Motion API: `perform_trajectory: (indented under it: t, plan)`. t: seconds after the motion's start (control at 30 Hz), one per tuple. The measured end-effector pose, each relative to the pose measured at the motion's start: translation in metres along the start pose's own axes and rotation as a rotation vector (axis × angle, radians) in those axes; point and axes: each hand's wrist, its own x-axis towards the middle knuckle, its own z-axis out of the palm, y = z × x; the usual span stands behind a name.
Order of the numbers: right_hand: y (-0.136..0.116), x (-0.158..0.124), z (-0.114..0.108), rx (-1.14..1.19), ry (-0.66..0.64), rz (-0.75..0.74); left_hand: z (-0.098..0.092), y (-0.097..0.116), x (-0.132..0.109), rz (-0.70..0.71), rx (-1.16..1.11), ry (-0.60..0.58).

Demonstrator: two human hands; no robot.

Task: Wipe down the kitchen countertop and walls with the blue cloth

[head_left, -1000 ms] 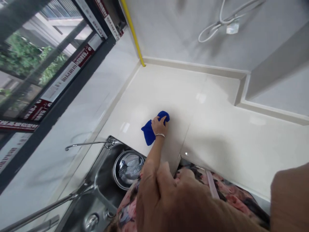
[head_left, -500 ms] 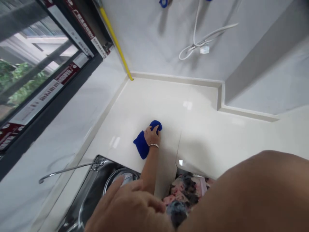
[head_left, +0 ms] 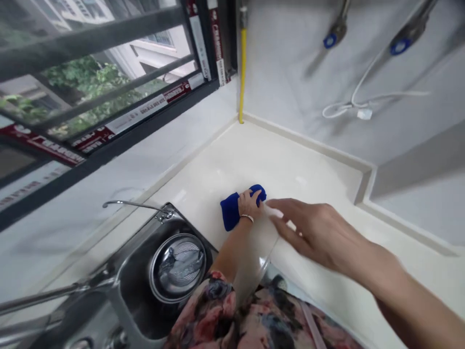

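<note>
My left hand (head_left: 250,203), with a thin bracelet at the wrist, presses down on a crumpled blue cloth (head_left: 231,214) lying on the cream countertop (head_left: 327,184), fingers curled over its far end. My right hand (head_left: 312,228) hovers close to the camera above the counter. Its fingers are stretched out toward the left, slightly blurred, and hold nothing. Its fingertips point at the cloth from the right, a short way off. A floral garment (head_left: 232,315) fills the bottom edge.
A steel sink (head_left: 138,286) lies left of the cloth with a round metal bowl (head_left: 178,265) inside and a thin faucet (head_left: 132,205) over it. Behind are a barred window (head_left: 94,97), a yellow pipe (head_left: 241,63), a white cable (head_left: 350,103) and blue-handled valves (head_left: 330,40).
My right hand has risen from the bottom of the view and now reaches leftward over the counter. My left hand stays on the blue cloth. The view has swung toward the window.
</note>
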Motion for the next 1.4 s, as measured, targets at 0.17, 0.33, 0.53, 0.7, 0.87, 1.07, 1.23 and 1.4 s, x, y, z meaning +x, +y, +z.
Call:
perform_trajectory:
  t: [0.17, 0.33, 0.53, 0.7, 0.87, 1.07, 1.23, 1.4]
  plan:
    - [0.073, 0.037, 0.041, -0.274, -0.301, 0.157, -0.015, -0.018, -0.004, 0.026, -0.317, 0.029]
    - [0.084, 0.060, 0.113, -0.429, -0.248, 0.179, -0.041, -0.075, -0.026, 0.033, -0.353, 0.109]
    - [0.064, 0.082, 0.172, -0.608, -0.397, 0.035, -0.080, -0.157, -0.063, -0.206, 0.021, 0.270]
    - [0.086, 0.080, 0.194, -0.625, -0.310, 0.059, -0.091, -0.186, -0.081, -0.290, 0.145, 0.191]
    - [0.118, 0.082, 0.188, -0.728, -0.148, 0.220, -0.098, -0.197, -0.084, -0.262, 0.189, 0.084]
    - [0.174, 0.099, 0.153, -0.820, -0.130, 0.516, -0.117, -0.219, -0.060, -0.447, 0.185, 0.094]
    - [0.224, 0.128, 0.137, -0.825, -0.049, 0.678, -0.104, -0.223, -0.033, -0.576, 0.178, 0.200]
    - [0.258, 0.170, 0.133, -0.774, 0.082, 0.787, -0.079, -0.223, -0.028, -0.595, 0.194, 0.404]
